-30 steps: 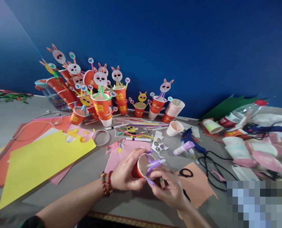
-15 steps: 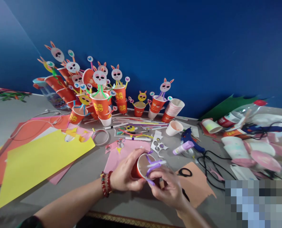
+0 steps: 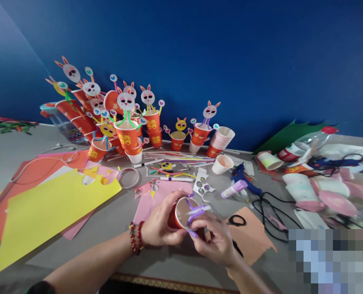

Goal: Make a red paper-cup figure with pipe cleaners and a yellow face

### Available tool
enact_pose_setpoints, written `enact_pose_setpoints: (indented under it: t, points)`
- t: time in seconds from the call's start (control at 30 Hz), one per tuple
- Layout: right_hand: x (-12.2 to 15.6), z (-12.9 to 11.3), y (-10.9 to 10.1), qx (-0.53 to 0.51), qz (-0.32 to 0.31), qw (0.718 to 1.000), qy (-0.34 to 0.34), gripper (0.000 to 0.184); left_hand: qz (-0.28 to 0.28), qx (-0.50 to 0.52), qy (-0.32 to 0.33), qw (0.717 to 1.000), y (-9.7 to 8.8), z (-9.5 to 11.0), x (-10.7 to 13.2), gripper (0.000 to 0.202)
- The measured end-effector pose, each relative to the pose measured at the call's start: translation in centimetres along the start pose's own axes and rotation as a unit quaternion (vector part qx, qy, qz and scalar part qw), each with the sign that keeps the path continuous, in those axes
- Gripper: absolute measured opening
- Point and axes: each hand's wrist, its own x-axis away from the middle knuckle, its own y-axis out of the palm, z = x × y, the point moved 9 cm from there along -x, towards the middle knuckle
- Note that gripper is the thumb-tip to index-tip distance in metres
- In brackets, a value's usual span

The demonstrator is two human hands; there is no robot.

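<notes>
At the far left edge of the tabletop (image 3: pixel 10 151) lay a bundle of pipe cleaners (image 3: pixel 7 124). Nearer the front left corner, a yellow sheet (image 3: pixel 47 208) overlapped an orange sheet (image 3: pixel 31 173), and a white cable (image 3: pixel 47 157) curled across the orange one. Along the back edge, against the blue wall (image 3: pixel 230 53), stood a crowd of red bunny cups (image 3: pixel 126 130), some tilted, some stacked. Just in front of them lay a tape ring (image 3: pixel 129 177) and a scatter of markers (image 3: pixel 175 163).

Near the middle of the front edge, the left hand (image 3: pixel 161 222), with a bead bracelet (image 3: pixel 136 237) at its wrist, was wrapped around a red cup (image 3: pixel 175 214) held on its side just above a pink sheet (image 3: pixel 157 196), the open mouth turned toward the right. A purple pipe cleaner (image 3: pixel 196 212) crossed that mouth, and the right hand (image 3: pixel 218 241) pinched it between fingertips, touching the rim.

Behind the hands lay a white sheet with round holes (image 3: pixel 202 185). Further right stood a leaning stack of cups (image 3: pixel 221 141) by the back edge, a single white cup (image 3: pixel 222 163), a blue glue gun (image 3: pixel 241 177) and a glue stick (image 3: pixel 233 190) just beside it. Black scissors (image 3: pixel 236 220) rested on a tan sheet (image 3: pixel 251 237) next to the right hand, with a black cord (image 3: pixel 270 212) looping nearby. Toward the right edge were a green sheet (image 3: pixel 288 136), a plastic bottle (image 3: pixel 306 145) lying down, and a heap of pink and white cups (image 3: pixel 322 192).
</notes>
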Motion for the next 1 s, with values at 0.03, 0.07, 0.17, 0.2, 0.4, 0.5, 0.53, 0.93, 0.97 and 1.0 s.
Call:
enact_pose_setpoints:
  t: [0.03,0.07,0.17,0.2,0.4,0.5,0.53,0.93,0.97,1.0]
  points:
    - [-0.05,-0.03,-0.02,-0.001,0.001,1.000,0.000,0.025,-0.001,-0.001,-0.002,1.000,0.03,-0.04,0.01,0.088]
    - [-0.09,-0.04,-0.03,-0.001,0.001,1.000,0.001,0.024,-0.003,-0.002,-0.005,1.000,0.07,-0.09,0.03,0.088]
    - [-0.18,-0.09,-0.07,-0.001,0.001,1.000,0.002,0.023,-0.003,-0.001,-0.005,1.000,0.12,-0.07,0.05,0.089]
    - [-0.20,-0.12,-0.08,-0.001,0.001,1.000,0.001,0.022,-0.001,0.001,-0.004,1.000,0.10,-0.03,0.04,0.089]
    - [-0.20,-0.12,-0.12,-0.002,-0.001,1.000,0.003,0.022,0.005,0.007,-0.004,1.000,0.06,0.10,-0.10,0.087]
    - [-0.14,-0.12,-0.02,-0.006,-0.005,1.000,0.001,0.023,0.002,0.015,-0.006,1.000,0.11,0.07,-0.17,0.088]
    - [-0.12,-0.12,0.00,-0.009,-0.006,1.000,0.000,0.024,0.002,0.016,-0.006,1.000,0.10,0.08,-0.18,0.088]
    - [-0.38,-0.09,0.02,-0.014,-0.005,1.000,0.004,0.022,0.009,0.010,-0.010,1.000,0.13,-0.46,0.14,0.087]
    - [-0.36,-0.08,0.03,-0.015,-0.006,1.000,0.004,0.022,0.009,0.011,-0.012,1.000,0.13,-0.54,0.17,0.087]
    - [-0.32,-0.08,0.05,-0.014,-0.007,1.000,0.004,0.022,0.009,0.011,-0.012,1.000,0.11,-0.57,0.19,0.088]
